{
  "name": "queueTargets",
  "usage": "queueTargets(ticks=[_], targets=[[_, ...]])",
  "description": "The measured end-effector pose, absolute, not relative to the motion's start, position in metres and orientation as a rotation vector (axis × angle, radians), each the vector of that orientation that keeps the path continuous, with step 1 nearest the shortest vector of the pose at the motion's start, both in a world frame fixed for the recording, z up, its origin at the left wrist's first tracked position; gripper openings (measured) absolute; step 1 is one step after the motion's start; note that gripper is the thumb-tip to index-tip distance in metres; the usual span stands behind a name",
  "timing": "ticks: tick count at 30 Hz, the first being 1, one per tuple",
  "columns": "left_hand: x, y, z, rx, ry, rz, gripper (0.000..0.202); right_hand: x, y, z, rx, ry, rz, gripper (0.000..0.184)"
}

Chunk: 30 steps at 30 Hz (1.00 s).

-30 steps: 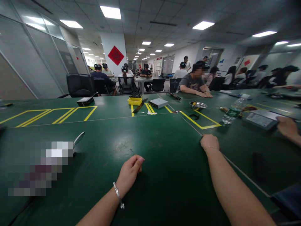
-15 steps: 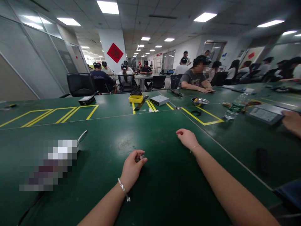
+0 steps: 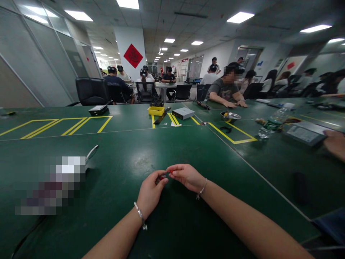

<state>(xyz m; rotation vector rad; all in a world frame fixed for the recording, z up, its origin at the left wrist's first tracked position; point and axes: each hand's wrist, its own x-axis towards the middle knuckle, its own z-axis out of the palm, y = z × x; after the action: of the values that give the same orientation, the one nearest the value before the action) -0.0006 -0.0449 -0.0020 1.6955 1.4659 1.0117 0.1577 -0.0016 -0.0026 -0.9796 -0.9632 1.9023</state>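
- Your left hand [image 3: 151,190] is closed around a small part [image 3: 162,177], pinched between thumb and forefinger just above the green table [image 3: 188,151], in front of you.
- Your right hand [image 3: 185,177] meets it from the other side, its fingertips closed on the part's red end. The two hands touch at the part.
- The part is mostly hidden by your fingers, and I cannot tell its shape beyond a dark body and a red bit.
- I judge this to be fine fingertip work. Hold the left pinch firm and let only the right fingertips move.
- Rest both wrists on the table so the hands stay steady against each other.
- Work low over the table, so that a dropped part does not roll far.
- The metal tool [image 3: 91,154] lies well apart to your left. The yellow tray [image 3: 156,110] and metal bowl [image 3: 230,116] are far across the table.
- A co-worker's hand [image 3: 334,144] rests at the right edge, apart from yours.
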Motion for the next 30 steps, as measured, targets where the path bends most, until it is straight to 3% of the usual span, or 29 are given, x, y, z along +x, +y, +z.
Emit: queueTargets(ticks=[30], targets=[[0.001,-0.047,-0.004,2.122,1.695,1.117,0.009,0.130,-0.023,-0.010,-0.769,-0.787,1.834,0.027]])
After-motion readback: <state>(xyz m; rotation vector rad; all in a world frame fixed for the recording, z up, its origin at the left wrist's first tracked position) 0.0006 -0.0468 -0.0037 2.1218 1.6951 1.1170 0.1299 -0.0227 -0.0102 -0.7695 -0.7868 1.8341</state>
